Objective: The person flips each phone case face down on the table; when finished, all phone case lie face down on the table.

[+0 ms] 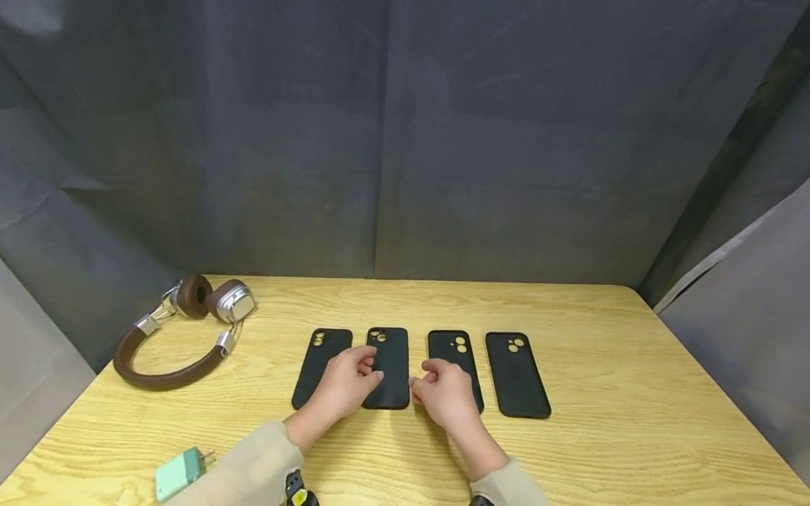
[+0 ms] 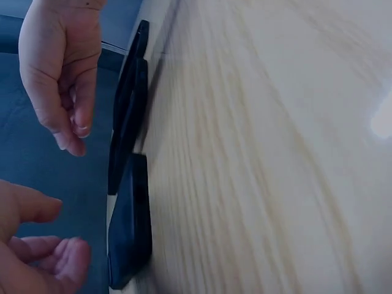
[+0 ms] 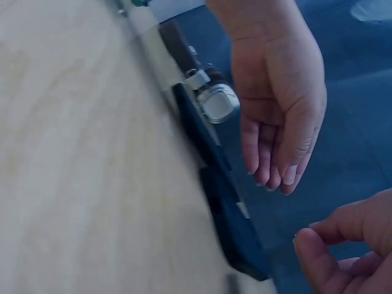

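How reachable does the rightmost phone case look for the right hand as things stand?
Probably yes: the right hand appears to hold nothing and hovers by the neighbouring case, just left of the rightmost phone case, and nothing visible lies on that one or blocks the way.

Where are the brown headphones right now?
In the head view, the brown headphones lie toward the left of the wood-grain table, left of the leftmost black phone case and beyond the green plug.

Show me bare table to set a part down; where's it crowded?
Free: table right of the rightmost phone case; also between the headphones and leftmost phone case. Crowded: over the left three phone cases, where the left hand and right hand hover.
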Demonstrator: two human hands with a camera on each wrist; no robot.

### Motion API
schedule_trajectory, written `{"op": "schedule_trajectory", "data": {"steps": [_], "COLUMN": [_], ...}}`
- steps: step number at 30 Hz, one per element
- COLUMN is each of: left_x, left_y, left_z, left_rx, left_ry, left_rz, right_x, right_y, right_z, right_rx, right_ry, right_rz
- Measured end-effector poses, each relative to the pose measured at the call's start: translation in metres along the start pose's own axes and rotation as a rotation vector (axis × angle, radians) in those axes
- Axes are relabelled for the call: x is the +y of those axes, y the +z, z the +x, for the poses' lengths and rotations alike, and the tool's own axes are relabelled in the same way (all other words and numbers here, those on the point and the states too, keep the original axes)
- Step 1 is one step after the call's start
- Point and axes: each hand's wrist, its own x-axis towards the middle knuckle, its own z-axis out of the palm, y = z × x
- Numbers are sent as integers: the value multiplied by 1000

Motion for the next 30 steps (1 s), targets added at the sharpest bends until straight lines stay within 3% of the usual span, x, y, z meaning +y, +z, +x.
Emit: {"op": "schedule_trajectory", "data": {"steps": [5, 15, 20, 30], "left_x": [8, 21, 22, 27], "left_y": [10, 40, 53, 67], "left_z": [4, 16, 22, 27], "left_rx": [-32, -70, -59, -71], "left_ry": [41, 18, 1, -37], "left_rz": [-143, -315, -322, -179], "right_x": [-2, 20, 31, 48], "right_y": [-16, -48, -60, -70], "right_z": [0, 3, 4, 3], "right_rx": [42, 87, 60, 10], "right_ry": [20, 64, 55, 54], "right_rz": [21, -42, -144, -263]}}
